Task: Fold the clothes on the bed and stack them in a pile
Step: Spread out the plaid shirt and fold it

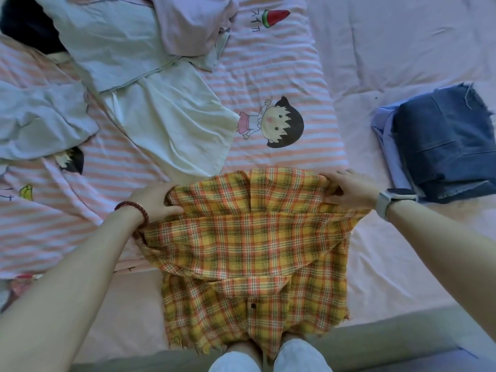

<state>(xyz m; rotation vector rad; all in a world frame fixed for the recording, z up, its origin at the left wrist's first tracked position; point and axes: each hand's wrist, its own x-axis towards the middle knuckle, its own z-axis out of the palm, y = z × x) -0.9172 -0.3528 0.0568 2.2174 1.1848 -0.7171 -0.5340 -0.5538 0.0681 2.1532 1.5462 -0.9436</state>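
Note:
A yellow and orange plaid shirt [249,237] lies on the near edge of the bed, its frayed hem hanging over the edge toward me. My left hand [154,201] grips the shirt's upper left corner, thumb on top of the cloth. At the upper right corner my right hand [351,190] grips the fabric the same way. The top edge is bunched between the two hands. A folded pile [440,146] of dark denim on a light blue garment sits to the right on the pink sheet.
Unfolded clothes lie at the back left: a white garment [174,124], a pale blue one [43,122], a lilac one [193,22]. A pink striped quilt [281,76] with cartoon prints covers the left half of the bed. Plain pink sheet [402,36] lies to the right.

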